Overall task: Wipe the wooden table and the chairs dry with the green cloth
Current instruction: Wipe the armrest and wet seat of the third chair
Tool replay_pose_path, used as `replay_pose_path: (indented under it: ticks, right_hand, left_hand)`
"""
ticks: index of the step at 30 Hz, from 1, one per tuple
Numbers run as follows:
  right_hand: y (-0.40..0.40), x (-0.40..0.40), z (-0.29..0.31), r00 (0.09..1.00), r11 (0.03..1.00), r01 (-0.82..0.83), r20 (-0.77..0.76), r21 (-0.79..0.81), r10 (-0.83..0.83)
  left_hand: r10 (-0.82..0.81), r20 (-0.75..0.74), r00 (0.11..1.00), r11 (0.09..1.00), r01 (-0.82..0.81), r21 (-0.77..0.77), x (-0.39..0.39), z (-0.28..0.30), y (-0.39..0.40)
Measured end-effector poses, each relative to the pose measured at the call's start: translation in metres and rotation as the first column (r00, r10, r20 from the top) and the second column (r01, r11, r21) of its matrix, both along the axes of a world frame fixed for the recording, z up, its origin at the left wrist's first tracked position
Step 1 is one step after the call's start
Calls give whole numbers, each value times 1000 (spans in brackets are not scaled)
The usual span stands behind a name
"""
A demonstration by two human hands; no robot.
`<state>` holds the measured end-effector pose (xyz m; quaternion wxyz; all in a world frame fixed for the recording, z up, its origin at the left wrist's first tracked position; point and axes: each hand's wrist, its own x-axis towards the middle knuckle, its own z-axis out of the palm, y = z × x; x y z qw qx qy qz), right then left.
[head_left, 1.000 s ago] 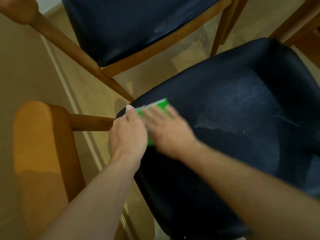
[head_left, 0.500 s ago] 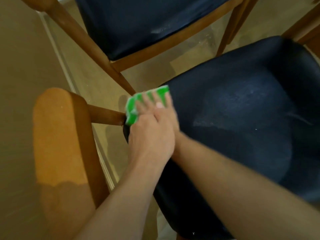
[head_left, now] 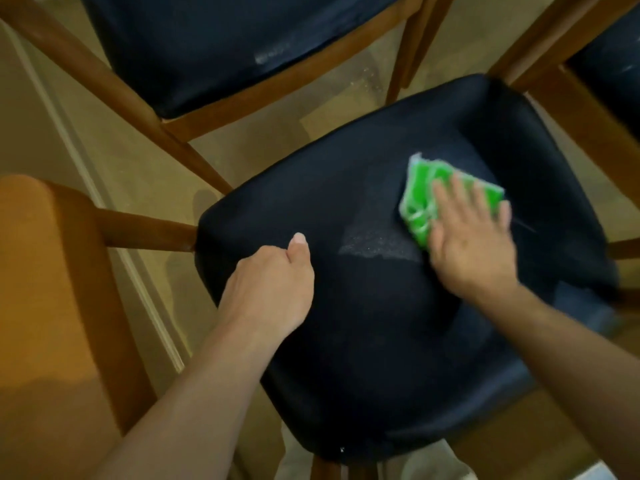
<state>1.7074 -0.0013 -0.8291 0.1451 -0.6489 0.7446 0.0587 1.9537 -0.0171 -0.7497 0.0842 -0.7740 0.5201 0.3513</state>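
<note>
A chair with a dark padded seat (head_left: 363, 341) fills the middle of the head view. My right hand (head_left: 471, 237) lies flat with straight fingers on the folded green cloth (head_left: 426, 195), pressing it onto the right half of the seat. A pale damp streak (head_left: 374, 244) shows on the seat just left of the cloth. My left hand (head_left: 273, 285) rests on the seat's left part with its fingers curled under and the thumb pointing up; it holds nothing that I can see.
The chair's orange-brown wooden backrest (head_left: 52, 289) stands at the left, joined by a rail (head_left: 145, 230). A second dark-seated wooden chair (head_left: 225, 39) is behind, and part of a third (head_left: 609, 64) at the top right. Beige floor lies between them.
My right hand has swept the green cloth from the seat's left corner across to the right half. My left hand has come off the cloth and stays near the left side.
</note>
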Motion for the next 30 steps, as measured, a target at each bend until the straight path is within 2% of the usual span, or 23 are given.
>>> replay_pose_path:
  ticks: [2, 4, 5, 7, 8, 10, 11, 13, 14, 16, 17, 18, 20, 21, 24, 26, 28, 30]
  right_hand:
    - [0, -1, -2, 964, 964, 266, 21, -28, -265]
    - [18, 37, -1, 939, 938, 343, 22, -41, -343]
    - [36, 62, 0, 963, 962, 270, 21, -45, -269]
    - [85, 112, 4, 992, 996, -78, 95, -32, 80]
    - [112, 128, 5, 943, 956, -291, 178, 29, 281]
    - [140, 135, 6, 792, 799, -578, 346, 164, 503]
    - [140, 127, 4, 743, 753, -642, 358, 145, 565]
    - [119, 101, 5, 717, 741, -671, 235, -24, 657]
    - [100, 85, 7, 776, 790, -610, 154, -64, 611]
    - [53, 41, 6, 942, 935, -336, -14, -116, 336]
    - [28, 15, 4, 976, 973, -200, -116, -119, 186]
    - [7, -7, 3, 979, 995, -65, -196, -71, 50]
    - [-8, -22, 5, 979, 989, 144, -144, 12, -141]
    - [-1, -14, 2, 978, 987, 163, -134, 6, -161]
    - [56, 42, 8, 997, 999, -30, -64, 12, 30]
    - [109, 76, 19, 964, 959, -263, 63, 103, 258]
    - [152, 96, 29, 838, 821, -540, 209, 183, 504]
    - [173, 103, 31, 700, 677, -710, 303, 195, 647]
  left_hand:
    - [-5, 13, 1000, 1000, 5, -3, 1, -3, 0]
    - [-10, -7, 1000, 1000, 9, -24, 1, -3, -1]
    - [-21, -19, 1000, 999, 21, -30, 2, -4, -1]
    - [-61, -29, 998, 998, 61, -20, 3, -6, 2]
    - [-84, -22, 996, 996, 84, -10, 3, -6, 3]
    - [-115, 5, 993, 993, 115, 6, 5, -6, 5]
    - [-127, 6, 992, 992, 127, 10, 6, -6, 6]
    - [-153, -2, 988, 988, 153, 4, 7, -7, 7]
    - [-163, -4, 987, 987, 163, -6, 7, -7, 8]
    - [-162, -2, 987, 987, 162, -11, 7, -6, 9]
    - [-162, 0, 987, 987, 162, -6, 6, -5, 9]
    - [-169, -1, 986, 986, 169, -1, 5, -5, 10]
    - [-182, -3, 983, 983, 182, -1, 3, -4, 11]
    - [-192, -2, 981, 981, 192, -4, 1, -5, 12]
    - [-238, 19, 971, 971, 238, 8, -3, -5, 17]
    - [-273, -5, 962, 962, 273, 29, -3, -4, 25]
    - [-295, -28, 955, 954, 296, 50, -3, -4, 33]
    - [-295, -22, 955, 953, 296, 64, -2, -3, 41]
